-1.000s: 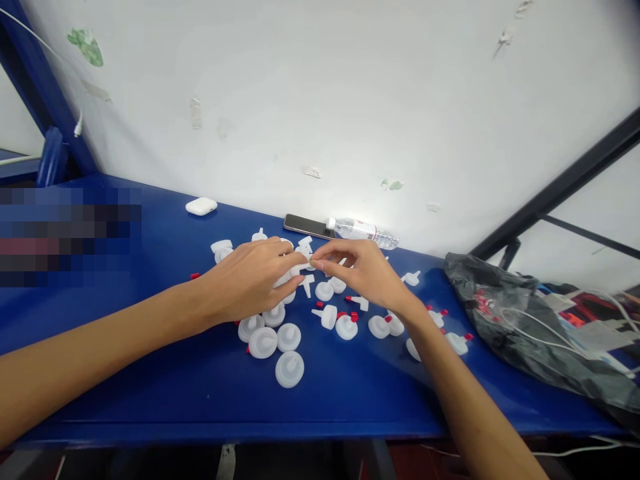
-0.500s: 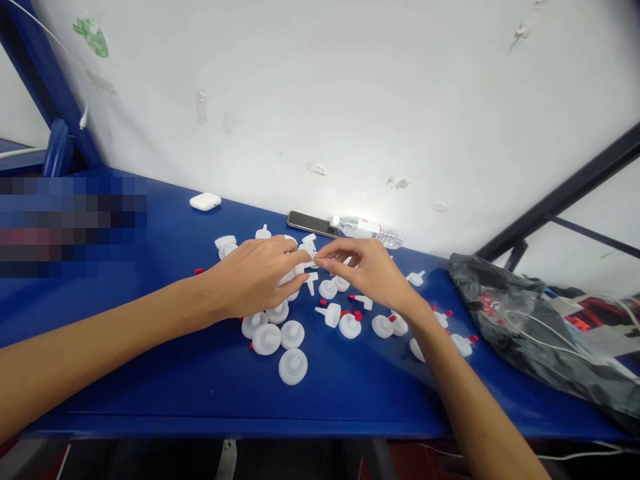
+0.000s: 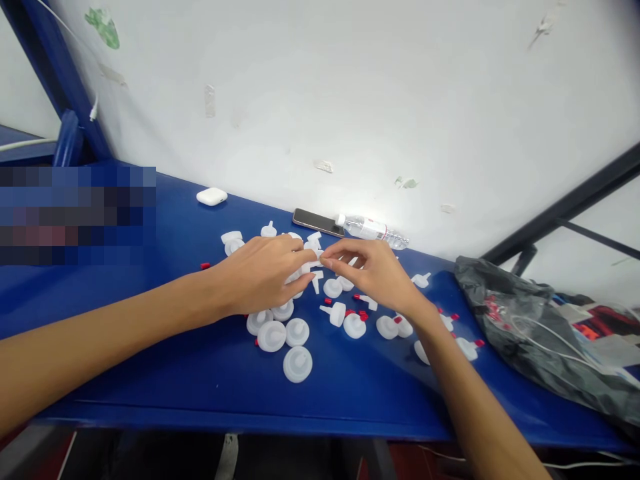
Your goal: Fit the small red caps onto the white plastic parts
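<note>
My left hand [image 3: 270, 272] is closed around a white plastic nozzle cap [image 3: 305, 269], mostly hidden by the fingers. The thumb and forefinger of my right hand [image 3: 367, 268] pinch together right beside the cap's narrow end. Whatever lies in that pinch is too small and covered to make out. Around and under both hands lie several more white nozzle caps [image 3: 298, 365], some upright and some on their sides. A few of these, such as the nozzle cap at the right [image 3: 467, 348], carry red tips. Small loose red tips [image 3: 328, 301] lie among them on the blue table [image 3: 200, 380].
Along the wall are a phone [image 3: 318, 222], a clear water bottle [image 3: 373, 229] and a white earphone case [image 3: 212, 196]. A dark plastic bag [image 3: 525, 347] with red pieces on it covers the table's right end. A blurred-out patch hides the far left.
The whole view has shifted slightly, so everything appears a little further right. Both hands keep the same pose, fingertips meeting at the nozzle cap.
</note>
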{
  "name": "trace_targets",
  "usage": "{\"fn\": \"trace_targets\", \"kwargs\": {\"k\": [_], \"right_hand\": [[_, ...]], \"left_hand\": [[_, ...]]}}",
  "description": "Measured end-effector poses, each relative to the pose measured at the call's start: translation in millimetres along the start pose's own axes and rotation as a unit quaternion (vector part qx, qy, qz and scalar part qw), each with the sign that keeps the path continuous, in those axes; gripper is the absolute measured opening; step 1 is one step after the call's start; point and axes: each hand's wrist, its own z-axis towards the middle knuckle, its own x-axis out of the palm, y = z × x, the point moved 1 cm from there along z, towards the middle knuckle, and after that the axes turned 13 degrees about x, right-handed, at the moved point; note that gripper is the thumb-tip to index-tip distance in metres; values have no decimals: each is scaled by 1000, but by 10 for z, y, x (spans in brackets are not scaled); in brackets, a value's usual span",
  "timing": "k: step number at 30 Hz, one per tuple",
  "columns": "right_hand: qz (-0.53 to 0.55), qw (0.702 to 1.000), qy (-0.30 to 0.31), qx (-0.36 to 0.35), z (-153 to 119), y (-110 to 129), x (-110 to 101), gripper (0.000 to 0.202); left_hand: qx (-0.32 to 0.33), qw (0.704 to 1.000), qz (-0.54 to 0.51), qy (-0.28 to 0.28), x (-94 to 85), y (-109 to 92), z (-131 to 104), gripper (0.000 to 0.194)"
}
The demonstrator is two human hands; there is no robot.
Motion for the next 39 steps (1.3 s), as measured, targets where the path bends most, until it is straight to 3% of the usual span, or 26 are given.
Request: {"fn": "trace_targets", "kwargs": {"k": [7, 39], "right_hand": [[-1, 1000, 8, 2, -4, -1, 21, 16], [5, 1000, 27, 10, 4, -23, 68, 12]], "left_hand": [[-14, 1000, -14, 24, -26, -30, 23, 30], [0, 1000, 1, 20, 11, -11, 14, 26]]}}
